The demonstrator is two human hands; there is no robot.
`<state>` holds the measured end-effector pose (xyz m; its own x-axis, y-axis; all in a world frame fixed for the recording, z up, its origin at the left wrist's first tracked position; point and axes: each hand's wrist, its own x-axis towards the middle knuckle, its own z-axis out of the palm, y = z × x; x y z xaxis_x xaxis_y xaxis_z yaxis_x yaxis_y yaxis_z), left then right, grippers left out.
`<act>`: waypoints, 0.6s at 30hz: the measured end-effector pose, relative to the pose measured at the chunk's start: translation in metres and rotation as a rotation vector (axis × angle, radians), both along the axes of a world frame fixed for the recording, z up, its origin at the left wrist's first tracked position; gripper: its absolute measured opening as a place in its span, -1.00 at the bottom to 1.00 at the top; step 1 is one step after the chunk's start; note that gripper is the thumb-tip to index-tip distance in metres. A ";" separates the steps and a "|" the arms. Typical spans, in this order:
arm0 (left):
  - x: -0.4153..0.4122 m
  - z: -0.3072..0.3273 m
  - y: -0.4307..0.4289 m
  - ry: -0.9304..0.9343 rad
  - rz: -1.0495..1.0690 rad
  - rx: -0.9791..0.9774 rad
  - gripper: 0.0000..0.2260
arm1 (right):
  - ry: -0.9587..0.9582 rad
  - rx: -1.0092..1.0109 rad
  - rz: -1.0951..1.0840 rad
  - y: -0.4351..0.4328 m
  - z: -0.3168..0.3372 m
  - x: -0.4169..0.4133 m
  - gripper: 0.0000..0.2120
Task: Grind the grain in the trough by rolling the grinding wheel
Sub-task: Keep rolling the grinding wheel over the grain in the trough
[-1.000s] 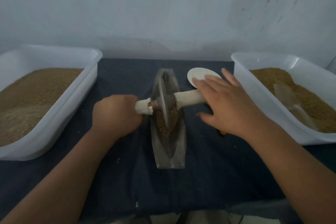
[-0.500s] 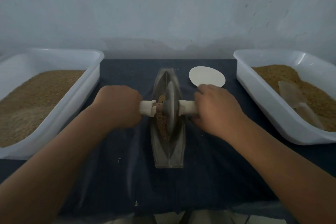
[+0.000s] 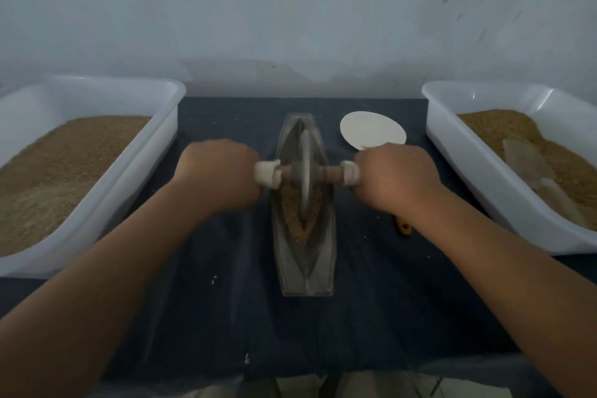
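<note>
- The right hand (image 3: 395, 178), which was lying flat with straight fingers over the handle a second ago, is now gripping the white-wrapped right handle (image 3: 350, 174) in a fist, matching the left hand (image 3: 219, 178).
- The grinding wheel (image 3: 305, 168), earlier leaning to the left, is now standing upright in the trough (image 3: 290, 268), with its axle (image 3: 331, 173) lying level across it.
- The wheel is sitting slightly nearer the trough's far end than half a second ago.
- Both hands are sitting farther out, so more brown axle is showing beside the wheel.
- The white disc (image 3: 371, 132) is showing almost whole, no longer under the fingers.
</note>
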<state>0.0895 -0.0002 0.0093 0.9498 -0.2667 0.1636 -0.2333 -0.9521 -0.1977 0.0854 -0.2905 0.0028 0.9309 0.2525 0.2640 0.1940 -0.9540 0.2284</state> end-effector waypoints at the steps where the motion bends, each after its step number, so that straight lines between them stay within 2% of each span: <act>1: 0.010 0.003 -0.004 -0.014 0.002 0.000 -0.79 | 0.003 0.024 -0.023 0.002 0.001 0.010 -0.72; 7: 0.033 0.023 -0.014 0.059 -0.028 0.015 -0.81 | 0.004 0.102 -0.035 0.009 0.008 0.027 -0.77; 9: 0.016 0.019 -0.008 0.132 -0.049 0.009 -0.84 | 0.027 0.055 -0.002 0.002 0.002 0.007 -0.74; 13: -0.023 0.005 0.008 0.241 -0.081 0.018 -0.82 | -0.066 -0.027 0.140 -0.009 -0.003 -0.032 -0.68; 16: -0.009 0.007 0.005 0.265 -0.078 0.015 -0.80 | -0.056 -0.042 0.099 -0.007 -0.004 -0.021 -0.67; 18: 0.015 0.010 -0.002 0.201 -0.045 0.010 -0.82 | -0.091 -0.005 0.043 0.002 -0.003 0.001 -0.67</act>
<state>0.1049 -0.0020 0.0190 0.9503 -0.3098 -0.0311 -0.3109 -0.9382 -0.1519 0.0864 -0.2883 -0.0002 0.8913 0.2937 0.3453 0.2134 -0.9439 0.2519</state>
